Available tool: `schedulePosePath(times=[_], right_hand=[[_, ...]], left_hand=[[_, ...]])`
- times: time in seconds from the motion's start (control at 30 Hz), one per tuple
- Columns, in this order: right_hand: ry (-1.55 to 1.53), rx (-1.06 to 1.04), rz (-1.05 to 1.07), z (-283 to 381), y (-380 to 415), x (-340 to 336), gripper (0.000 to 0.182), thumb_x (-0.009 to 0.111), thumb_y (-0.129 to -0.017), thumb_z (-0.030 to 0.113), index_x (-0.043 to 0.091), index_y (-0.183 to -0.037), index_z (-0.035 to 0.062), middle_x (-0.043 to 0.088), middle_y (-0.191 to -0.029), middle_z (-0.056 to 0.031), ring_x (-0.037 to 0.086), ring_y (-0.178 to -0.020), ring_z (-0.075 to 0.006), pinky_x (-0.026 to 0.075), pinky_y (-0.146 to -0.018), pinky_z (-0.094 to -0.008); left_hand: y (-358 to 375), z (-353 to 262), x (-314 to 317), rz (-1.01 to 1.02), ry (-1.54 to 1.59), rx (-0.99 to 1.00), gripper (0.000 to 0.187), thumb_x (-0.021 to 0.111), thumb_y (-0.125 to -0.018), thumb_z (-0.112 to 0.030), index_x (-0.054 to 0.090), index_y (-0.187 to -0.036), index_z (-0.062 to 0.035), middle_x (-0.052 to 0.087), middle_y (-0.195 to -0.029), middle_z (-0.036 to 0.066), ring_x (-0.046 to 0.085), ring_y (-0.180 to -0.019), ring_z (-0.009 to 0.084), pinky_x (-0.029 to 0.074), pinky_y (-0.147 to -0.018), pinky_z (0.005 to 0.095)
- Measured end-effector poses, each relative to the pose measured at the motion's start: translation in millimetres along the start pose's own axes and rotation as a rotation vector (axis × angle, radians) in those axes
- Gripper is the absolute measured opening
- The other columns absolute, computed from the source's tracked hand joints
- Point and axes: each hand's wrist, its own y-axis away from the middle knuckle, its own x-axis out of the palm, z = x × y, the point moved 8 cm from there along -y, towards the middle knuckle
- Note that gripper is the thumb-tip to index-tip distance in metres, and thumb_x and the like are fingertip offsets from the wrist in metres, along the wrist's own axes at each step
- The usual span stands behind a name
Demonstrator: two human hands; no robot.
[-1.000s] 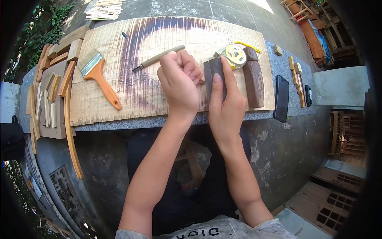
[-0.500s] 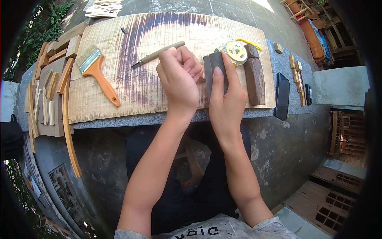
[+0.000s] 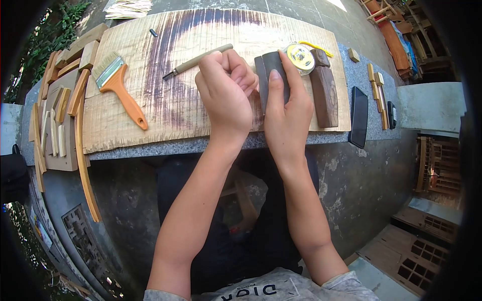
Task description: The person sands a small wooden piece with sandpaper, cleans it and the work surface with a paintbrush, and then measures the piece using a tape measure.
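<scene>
My left hand [image 3: 224, 95] is closed with curled fingers above the wooden board [image 3: 191, 113]; whatever may be inside is hidden. Close beside it, my right hand [image 3: 288, 108] grips a dark grey block [image 3: 272, 65], thumb lying along its top face and index finger along its right side. A pen-like tool with a dark tip [image 3: 198, 61] lies behind my left hand. Just past my right fingertips is a yellow-and-clear tape measure [image 3: 300, 58]. To the right of that hand rests a dark brown wooden piece [image 3: 324, 95].
A paintbrush with an orange handle [image 3: 123, 95] lies on the board's left part. Wooden strips and blocks [image 3: 63, 105] crowd the left end of the table. A phone [image 3: 358, 118] and small wood pieces [image 3: 379, 95] lie on the grey stone top [image 3: 371, 65] at right.
The view has shifted slightly, so the board and its items sit a little higher in the picture. Both hands keep nearly the same pose, the right still on the dark grey block.
</scene>
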Motion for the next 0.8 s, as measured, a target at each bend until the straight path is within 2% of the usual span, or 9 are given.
schedulePosePath(times=[0.17, 0.27, 0.33, 0.53, 0.63, 0.7, 0.77, 0.8], right_hand=[[0.0, -0.021, -0.014, -2.1, 1.3, 0.9, 0.038, 0.056, -0.106, 0.013, 0.06, -0.142, -0.0015, 0.065, -0.068, -0.022, 0.065, -0.057, -0.0311, 0.047, -0.057, -0.044], [0.016, -0.02, -0.013, 1.5, -1.0, 1.8, 0.039, 0.056, -0.106, 0.013, 0.059, -0.142, -0.0009, 0.068, -0.074, -0.0243, 0.069, -0.061, -0.0346, 0.049, -0.059, -0.0443], [0.024, -0.11, -0.065, 2.6, 4.0, -1.8, 0.038, 0.056, -0.106, 0.013, 0.06, -0.141, -0.001, 0.067, -0.071, -0.0238, 0.068, -0.061, -0.0356, 0.048, -0.058, -0.0451], [0.072, 0.057, 0.043, 1.7, -2.4, 2.6, 0.038, 0.056, -0.106, 0.012, 0.06, -0.142, 0.0001, 0.07, -0.078, -0.0258, 0.072, -0.066, -0.0364, 0.051, -0.061, -0.0454], [0.011, -0.045, -0.052, 3.8, 9.6, -2.6, 0.04, 0.055, -0.109, 0.019, 0.061, -0.143, -0.0013, 0.072, -0.085, -0.0162, 0.062, -0.072, -0.0146, 0.05, -0.065, -0.0348], [0.071, -0.034, -0.033, 2.3, 5.2, -0.5, 0.04, 0.055, -0.108, 0.017, 0.06, -0.143, 0.0004, 0.069, -0.078, -0.0191, 0.064, -0.067, -0.0219, 0.049, -0.062, -0.0391], [0.12, 0.011, 0.012, 1.1, -4.6, 4.8, 0.04, 0.056, -0.106, 0.013, 0.06, -0.144, 0.0023, 0.068, -0.072, -0.0246, 0.07, -0.064, -0.0372, 0.05, -0.059, -0.0459], [0.119, 0.015, 0.009, -0.1, -3.6, 4.7, 0.039, 0.057, -0.105, 0.013, 0.06, -0.143, 0.0028, 0.068, -0.072, -0.0243, 0.071, -0.063, -0.0368, 0.05, -0.059, -0.0457]], left_hand=[[1.2, 0.3, 2.2, -0.007, -0.016, -0.015, 0.043, 0.027, -0.109, -0.024, 0.029, -0.069, -0.0077, 0.036, -0.064, 0.003, 0.032, -0.057, 0.0108, 0.031, -0.054, 0.0273], [1.4, -1.3, 0.9, 0.017, -0.039, 0.019, 0.043, 0.027, -0.109, -0.024, 0.028, -0.069, -0.0078, 0.036, -0.064, 0.003, 0.032, -0.057, 0.011, 0.031, -0.054, 0.0271], [2.0, 1.8, 0.0, -0.018, -0.008, -0.011, 0.042, 0.027, -0.109, -0.024, 0.028, -0.069, -0.0078, 0.035, -0.064, 0.003, 0.032, -0.057, 0.0111, 0.031, -0.054, 0.0273], [1.1, 1.2, -0.4, -0.021, -0.003, 0.012, 0.043, 0.027, -0.108, -0.025, 0.027, -0.069, -0.0077, 0.033, -0.063, 0.002, 0.031, -0.057, 0.0111, 0.031, -0.053, 0.0278], [2.2, -0.5, 1.5, -0.026, -0.028, -0.001, 0.043, 0.027, -0.108, -0.025, 0.027, -0.069, -0.008, 0.033, -0.063, 0.002, 0.03, -0.057, 0.0113, 0.031, -0.053, 0.0277], [1.0, 0.8, 0.6, -0.033, -0.007, -0.013, 0.044, 0.026, -0.108, -0.025, 0.028, -0.068, -0.0084, 0.033, -0.062, 0.002, 0.03, -0.057, 0.0115, 0.031, -0.054, 0.0277], [0.5, 0.8, -0.6, -0.036, -0.013, -0.011, 0.044, 0.026, -0.108, -0.025, 0.028, -0.068, -0.0085, 0.033, -0.062, 0.002, 0.03, -0.057, 0.0115, 0.031, -0.054, 0.0277], [0.5, 0.9, -1.1, -0.028, -0.007, 0.005, 0.043, 0.027, -0.108, -0.025, 0.028, -0.068, -0.0086, 0.033, -0.062, 0.002, 0.031, -0.057, 0.0115, 0.032, -0.054, 0.0276]])
